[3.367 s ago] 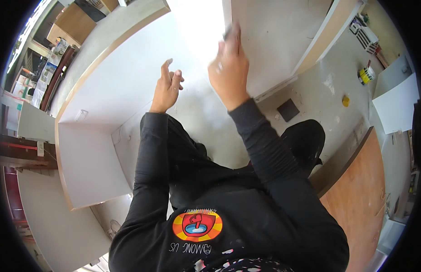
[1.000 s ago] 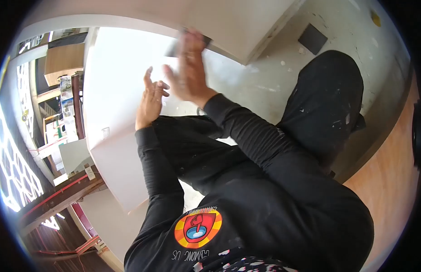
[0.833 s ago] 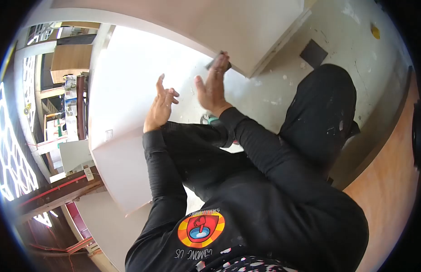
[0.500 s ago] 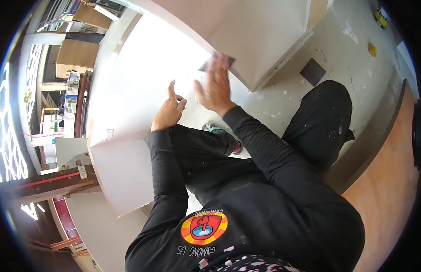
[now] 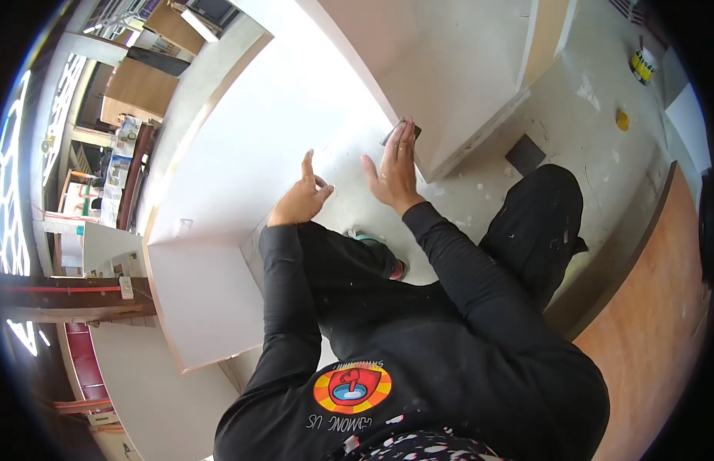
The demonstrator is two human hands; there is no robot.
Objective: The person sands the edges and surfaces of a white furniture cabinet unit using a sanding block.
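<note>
My right hand [image 5: 398, 170], its fingers stretched out flat, presses a small dark sheet of sandpaper [image 5: 416, 133] to the edge of an upright white panel [image 5: 441, 92]. Most of the sheet is hidden under the fingers. To the left, my left hand [image 5: 295, 201] is empty, its index finger pointing forward and the others loosely bent. It is in front of a large white board [image 5: 219, 161], near its inner face. A second dark square sheet [image 5: 525, 155] lies on the floor beside my knee.
White cabinet-like panels stand in front and to the left, around my legs. A yellow-labelled tub [image 5: 644, 66] and a small yellow object [image 5: 623, 121] are on the marked concrete floor [image 5: 595, 146]. A wooden board [image 5: 649, 307] runs along the right.
My right hand has slid with the sandpaper along the panel edge, a little down and right in view. The left hand stays raised in much the same pose. The view has shifted slightly.
</note>
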